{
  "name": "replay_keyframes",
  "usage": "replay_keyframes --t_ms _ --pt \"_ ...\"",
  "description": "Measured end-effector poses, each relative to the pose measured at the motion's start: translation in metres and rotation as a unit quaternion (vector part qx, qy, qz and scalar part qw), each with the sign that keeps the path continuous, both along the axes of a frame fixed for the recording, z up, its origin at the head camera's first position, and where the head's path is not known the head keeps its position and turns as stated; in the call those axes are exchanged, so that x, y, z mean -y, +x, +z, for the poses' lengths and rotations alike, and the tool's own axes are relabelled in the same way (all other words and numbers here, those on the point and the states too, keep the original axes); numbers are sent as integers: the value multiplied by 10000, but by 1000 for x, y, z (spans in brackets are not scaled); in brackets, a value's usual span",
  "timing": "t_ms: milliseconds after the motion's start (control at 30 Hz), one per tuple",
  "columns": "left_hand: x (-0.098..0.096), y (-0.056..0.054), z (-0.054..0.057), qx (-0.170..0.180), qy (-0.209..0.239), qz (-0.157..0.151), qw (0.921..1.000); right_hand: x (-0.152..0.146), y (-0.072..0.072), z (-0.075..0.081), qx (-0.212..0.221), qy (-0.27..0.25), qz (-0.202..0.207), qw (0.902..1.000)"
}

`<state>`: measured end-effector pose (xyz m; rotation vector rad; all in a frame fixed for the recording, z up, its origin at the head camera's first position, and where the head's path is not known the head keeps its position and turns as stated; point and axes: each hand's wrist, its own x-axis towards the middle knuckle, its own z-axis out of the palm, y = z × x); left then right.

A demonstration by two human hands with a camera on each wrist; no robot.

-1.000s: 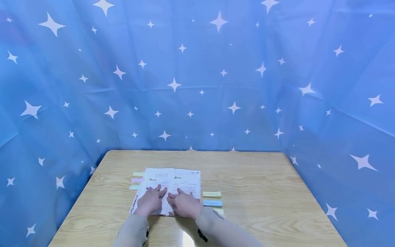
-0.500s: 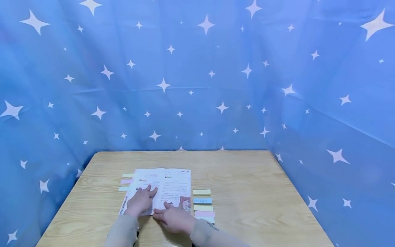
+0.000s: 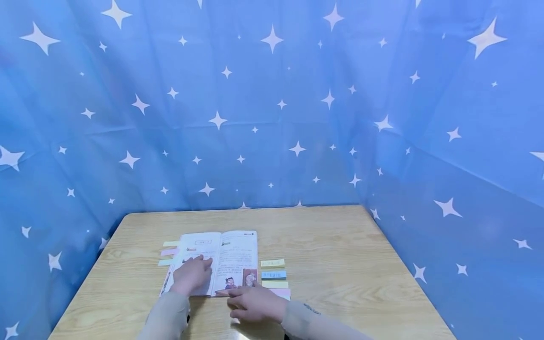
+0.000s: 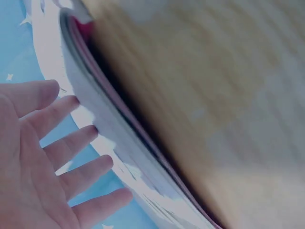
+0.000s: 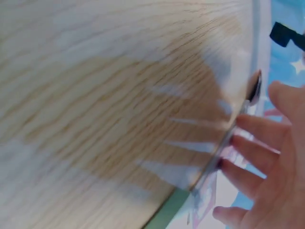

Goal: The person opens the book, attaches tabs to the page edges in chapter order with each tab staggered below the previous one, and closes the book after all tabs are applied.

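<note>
An open book [image 3: 235, 257] with printed text and small coloured pictures lies on the wooden table. My left hand [image 3: 191, 274] rests on its left page, fingers spread. In the left wrist view the fingertips of that hand [image 4: 62, 148] lie over the white pages near the book's thick lower edge [image 4: 112, 109]. The right hand [image 3: 257, 304] is at the lower right corner of the book, fingers fairly straight and holding nothing. From the right wrist, this hand's [image 5: 271, 167] fingertips sit right at the book's edge, with a green strip [image 5: 169, 210] close by.
Yellow [image 3: 272, 263], blue [image 3: 274, 275] and pink [image 3: 281, 293] sticky strips lie in a column right of the book, some with handwriting. Pale green, pink [image 3: 169, 252] and light blue [image 3: 165, 262] tabs stick out on its left. A blue starry curtain [image 3: 255, 165] surrounds the table [image 3: 340, 274].
My right hand has slid from the right page down to the book's lower edge and then rightward, uncovering the page's pictures. The left hand has stayed on the left page. The head view has turned right.
</note>
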<state>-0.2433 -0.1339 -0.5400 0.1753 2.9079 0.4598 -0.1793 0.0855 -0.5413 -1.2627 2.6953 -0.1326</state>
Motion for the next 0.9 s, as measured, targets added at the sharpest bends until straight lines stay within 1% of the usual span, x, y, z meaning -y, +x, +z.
replay_keyframes --t_ms 67,167,233,300,433,500,567,700,833,900 --pt "-5 -1 2 -13 -16 -23 10000 -6 4 2 -200 153 -19 9997" --pt "-16 -3 5 -123 7 -138 9998 -13 10 4 -403 340 -172 9985" --pt "-26 -4 7 -278 26 -266 9993 -17 13 4 -464 436 -350 9974" --pt "-36 -5 8 -526 28 -436 9977 -22 15 4 -519 499 -488 9962" --pt "-57 -7 6 -1098 81 -811 9906 -30 17 4 -614 493 -604 9951" --pt "-67 -8 5 -1330 138 -1026 9857 -33 20 4 -691 445 -586 9949" --pt "-76 -8 3 -1476 137 -1234 9812 -36 22 3 -780 401 -569 9945" --pt "-90 -7 1 -1456 119 -1535 9773 -42 26 1 -962 441 -519 9930" --pt "-97 -9 -1 -1340 67 -1726 9758 -48 26 -2 -954 507 -554 9926" --pt "-99 -10 -1 -1349 45 -1785 9746 -53 24 -3 -896 478 -662 9926"
